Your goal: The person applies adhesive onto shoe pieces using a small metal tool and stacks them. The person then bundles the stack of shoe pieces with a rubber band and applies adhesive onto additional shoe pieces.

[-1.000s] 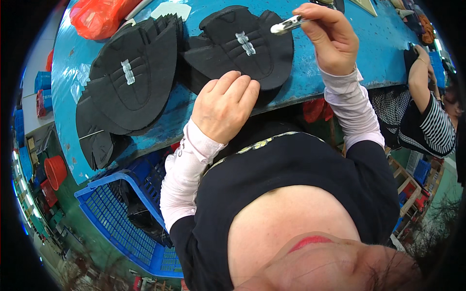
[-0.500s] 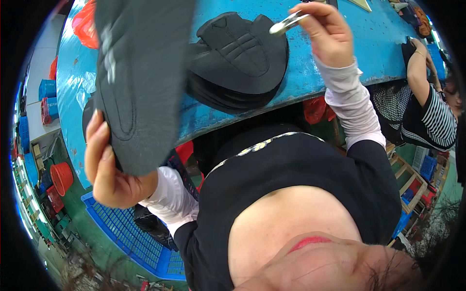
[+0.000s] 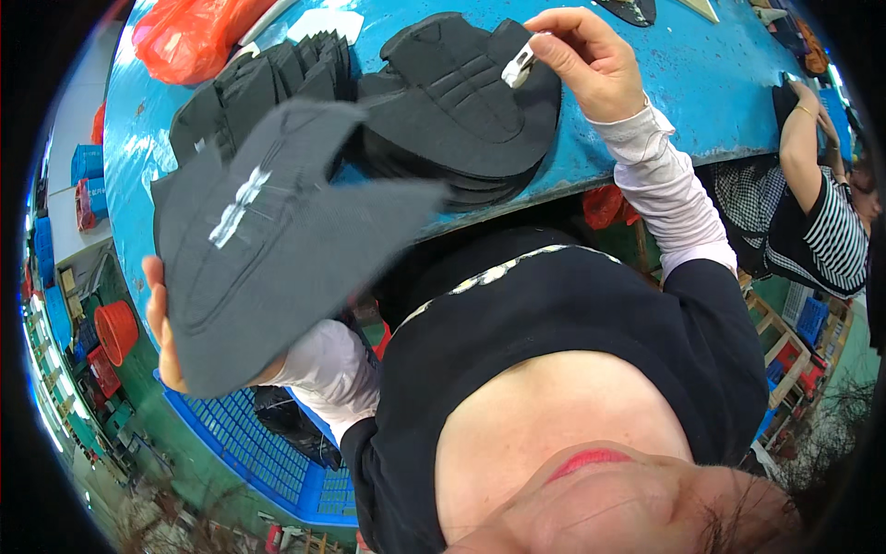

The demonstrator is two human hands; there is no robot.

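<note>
Left hand (image 3: 166, 346) grips a black padded piece (image 3: 291, 217) by its near edge; rightward, the right hand (image 3: 595, 69) pinches a small tool (image 3: 520, 68) over a black stack (image 3: 461, 102). Apparently a piece-moving step; next calls for keeping its white smear (image 3: 238, 208) untouched.

No text, label, brand, number or sign can be read. Pale marks like lettering can be seen on 1 blue container (image 3: 97, 197) near the left edge, but they are too small to be made out.
</note>
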